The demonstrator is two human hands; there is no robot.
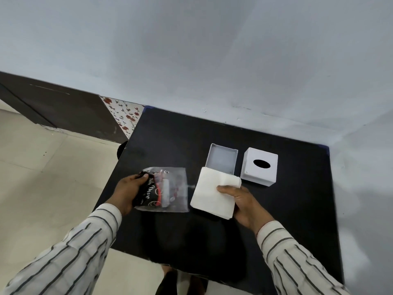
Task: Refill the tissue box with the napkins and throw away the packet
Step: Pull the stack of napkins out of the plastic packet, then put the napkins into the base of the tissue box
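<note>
Room: pale blue-grey wall (212, 50) behind, cream tiled floor (38, 177) at the left, a dark skirting board (59, 107) and a strip of red-flowered paper (125, 116) at the wall's foot.
Surface: black table (170, 145) set against the wall, its far edge touching it.
Tissue box base: white open tray (222, 158), empty inside, standing near the far edge of the table, toward the middle.
Tissue box cover: white cube (259, 167) with a dark oval slot on top, just beside the base on its right, not touching it, toward the far right corner.
Napkins: a white square stack (212, 194) held above the table, its far corner overlapping the near rim of the base in the view; whether it touches the rim cannot be told.
Right hand: the right hand (240, 203) grasps the napkin stack at its right edge, thumb on top, fingers underneath.
Packet: clear plastic packet (168, 188) with black and red print, looking flat and emptied, near the left edge of the table.
Left hand: the left hand (127, 192) is clenched around the printed left end of the packet, bunching it.
Sleeves: both arms wear cream sleeves (70, 256) with dark stripes.
</note>
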